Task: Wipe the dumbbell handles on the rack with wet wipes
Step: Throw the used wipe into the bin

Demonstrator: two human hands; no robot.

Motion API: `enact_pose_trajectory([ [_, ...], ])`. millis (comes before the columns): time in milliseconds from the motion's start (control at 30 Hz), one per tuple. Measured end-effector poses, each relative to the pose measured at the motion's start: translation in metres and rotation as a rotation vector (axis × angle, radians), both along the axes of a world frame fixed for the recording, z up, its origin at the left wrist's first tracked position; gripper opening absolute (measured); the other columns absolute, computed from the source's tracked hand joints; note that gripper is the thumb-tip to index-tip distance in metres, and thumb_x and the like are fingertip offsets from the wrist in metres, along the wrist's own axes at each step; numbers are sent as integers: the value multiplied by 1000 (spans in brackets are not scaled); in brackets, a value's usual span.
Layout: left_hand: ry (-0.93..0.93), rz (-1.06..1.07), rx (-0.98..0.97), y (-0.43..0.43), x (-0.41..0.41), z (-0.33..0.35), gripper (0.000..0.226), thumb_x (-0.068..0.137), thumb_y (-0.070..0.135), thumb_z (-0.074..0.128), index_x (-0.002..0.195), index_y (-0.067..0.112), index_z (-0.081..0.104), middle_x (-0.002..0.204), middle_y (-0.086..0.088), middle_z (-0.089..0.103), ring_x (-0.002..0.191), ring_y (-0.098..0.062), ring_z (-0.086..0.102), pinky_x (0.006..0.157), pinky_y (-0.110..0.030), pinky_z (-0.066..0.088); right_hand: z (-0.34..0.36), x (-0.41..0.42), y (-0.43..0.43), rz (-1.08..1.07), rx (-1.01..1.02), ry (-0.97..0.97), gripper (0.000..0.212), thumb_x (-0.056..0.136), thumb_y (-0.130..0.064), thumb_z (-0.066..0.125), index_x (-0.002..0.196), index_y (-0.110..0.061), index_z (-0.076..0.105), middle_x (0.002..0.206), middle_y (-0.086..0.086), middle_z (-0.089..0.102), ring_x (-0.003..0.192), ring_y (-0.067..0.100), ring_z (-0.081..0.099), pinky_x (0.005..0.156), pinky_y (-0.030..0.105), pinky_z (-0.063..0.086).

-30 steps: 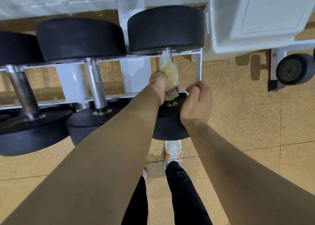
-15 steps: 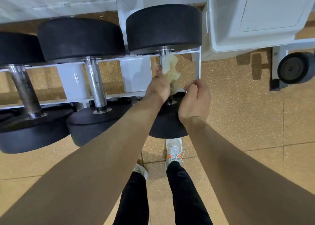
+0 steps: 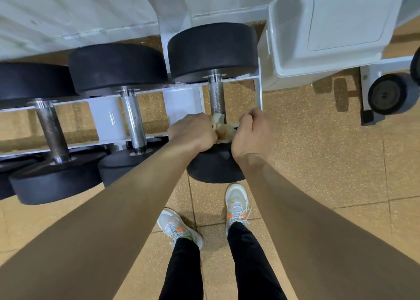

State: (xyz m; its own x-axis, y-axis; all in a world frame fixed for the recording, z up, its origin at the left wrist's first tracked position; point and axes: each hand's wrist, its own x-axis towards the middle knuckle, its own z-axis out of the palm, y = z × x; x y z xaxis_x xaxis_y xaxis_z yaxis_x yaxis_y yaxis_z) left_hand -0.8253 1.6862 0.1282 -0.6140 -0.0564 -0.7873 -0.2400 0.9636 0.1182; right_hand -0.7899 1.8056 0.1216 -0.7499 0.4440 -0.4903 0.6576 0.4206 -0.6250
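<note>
- Dumbbell heads were matte black.
- Handle was silver with fine knurling.
- Rack was white.
- Wipe was yellowish-tan.
- Floor was speckled tan.
- Shoes were pale grey with orange accents.

A single wide-angle head camera looks steeply down from above, close over the rack; both forearms reach away from it; the floor fills the lower frame.

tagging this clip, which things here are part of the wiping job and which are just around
Job: left hand, right hand, wet wipe, rightmost dumbbell handle, middle dumbbell handle, left dumbbell handle, white rack.

Around: white bin, small wheel, sneakers.
</note>
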Motion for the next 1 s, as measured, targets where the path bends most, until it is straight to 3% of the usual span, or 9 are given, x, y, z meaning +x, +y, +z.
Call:
enact_pose_trajectory([
  [133,190,230,116,9,6,40,34,91,52,64,73,23,66,70,2,58,64,-17,55,52,-28,32,6,2,7,88,-73,-45,39,88,-43,31,98,-20,60,102,1,62,90,23,58,92,47,46],
  [200,266,307,240,18,10,57,36,91,54,64,71,24,69,70,5,58,63,-11,53,53,-28,33,14,7,20,52,-203,-28,29,91,-42,38,95,-25,61,103,0,64,91,19,60,87,41,47],
  [333,332,281,352,59,16,77,41,95,42,64,62,19,55,60,8,50,58,-10,47,52,-23,30,39,14,59,-49,-408,47,21,93,-37,50,99,-26,67,101,-2,69,91,12,62,82,32,48],
  [467,376,275,525,113,13,88,5,91,29,72,89,27,67,77,10,67,77,-10,63,70,-31,48,58,10,111,-224,-622,-37,28,93,-28,58,117,-20,69,106,7,75,95,21,72,74,32,56],
  [667,182,198,775,187,-1,71,40,92,20,66,125,38,53,103,17,71,103,0,66,97,-36,53,62,-8,184,-356,-737,25,27,99,-25,48,102,-18,74,86,1,75,79,11,70,71,30,54],
  [733,111,200,832,206,-16,64,43,98,23,63,137,34,51,103,15,69,96,9,63,92,-18,52,50,-15,208,-411,-668,47,21,97,-21,55,107,-13,72,86,3,73,77,13,68,72,31,53],
  [800,201,190,741,221,-41,55,37,102,30,56,138,33,48,103,15,65,88,8,62,78,-11,50,34,-26,232,-484,-610,43,16,96,-15,60,109,-12,68,89,6,70,79,15,65,72,30,53],
  [900,395,-137,379,236,-88,21,38,101,35,48,138,28,50,129,1,59,116,-22,58,98,-38,50,8,-51,268,-443,-501,39,15,91,-19,70,104,-14,66,92,5,69,83,18,64,66,29,51],
  [1000,416,-444,126,248,-130,-13,46,99,35,46,143,22,49,143,-6,48,130,-32,43,102,-45,45,-14,-82,294,-337,-422,47,22,89,-26,75,102,-11,67,85,1,66,76,16,61,65,29,49],
])
